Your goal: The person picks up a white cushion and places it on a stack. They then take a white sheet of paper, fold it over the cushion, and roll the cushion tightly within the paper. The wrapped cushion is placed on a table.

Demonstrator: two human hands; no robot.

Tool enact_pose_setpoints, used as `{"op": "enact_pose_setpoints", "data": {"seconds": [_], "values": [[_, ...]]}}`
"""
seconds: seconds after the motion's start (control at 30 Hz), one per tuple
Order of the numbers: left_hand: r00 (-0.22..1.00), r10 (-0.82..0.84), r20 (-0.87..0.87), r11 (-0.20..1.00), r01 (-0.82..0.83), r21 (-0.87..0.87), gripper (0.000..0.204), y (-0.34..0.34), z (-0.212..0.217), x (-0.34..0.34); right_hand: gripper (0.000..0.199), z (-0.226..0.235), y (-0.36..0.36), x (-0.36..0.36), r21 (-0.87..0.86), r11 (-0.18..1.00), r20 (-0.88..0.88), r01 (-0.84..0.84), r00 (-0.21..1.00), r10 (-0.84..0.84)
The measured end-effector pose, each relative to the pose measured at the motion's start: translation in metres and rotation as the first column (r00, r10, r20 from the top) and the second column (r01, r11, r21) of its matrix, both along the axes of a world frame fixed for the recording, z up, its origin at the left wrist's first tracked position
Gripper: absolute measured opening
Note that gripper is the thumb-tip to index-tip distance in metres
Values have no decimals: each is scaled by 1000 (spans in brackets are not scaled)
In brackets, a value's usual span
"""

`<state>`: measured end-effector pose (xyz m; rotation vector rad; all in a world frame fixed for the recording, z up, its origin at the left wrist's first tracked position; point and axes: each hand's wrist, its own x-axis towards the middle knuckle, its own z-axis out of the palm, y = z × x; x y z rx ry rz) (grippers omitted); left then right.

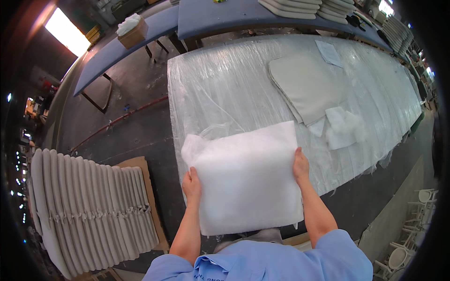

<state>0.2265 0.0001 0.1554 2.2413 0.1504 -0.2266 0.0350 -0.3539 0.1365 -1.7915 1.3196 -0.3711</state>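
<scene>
A thick white sheet of fluffy batting (248,187) is held up in front of me, spanning both hands. My left hand (191,183) grips its left edge, thumb toward me, with the other fingers partly hidden behind it. At the opposite edge my right hand (300,164) is closed on the batting a little higher up. The sheet's far left corner is crumpled and folded. Beyond it, on the plastic-covered table (220,79), lies a stack of flat grey-beige fabric covers (307,86). Beside the covers are loose torn pieces of white batting (343,129).
To my left stands a row of grey padded cushions (93,206) against brown cardboard (140,164). A pale paper sheet (329,53) lies at the table's far side. Blue-topped tables (211,18) behind carry stacked cushions (293,7) and a box of white stuffing (133,35). White chair frames (398,257) stand at right.
</scene>
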Motion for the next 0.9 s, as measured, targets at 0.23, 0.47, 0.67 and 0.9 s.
{"op": "enact_pose_setpoints", "data": {"seconds": [0.23,0.47,0.67,0.9], "values": [[994,4,109,979,19,-201,66,36,44,-34,81,68,64,-76,-8,990,232,140,963,-134],[969,-124,212,773,228,-592,65,31,153,-27,81,163,82,-110,46,975,680,216,709,-189],[932,-110,346,706,318,-632,59,52,161,-6,73,151,115,-89,124,970,849,211,484,-214],[930,-27,366,678,287,-677,54,57,112,-18,71,106,122,-116,127,977,740,174,639,-210]]}}
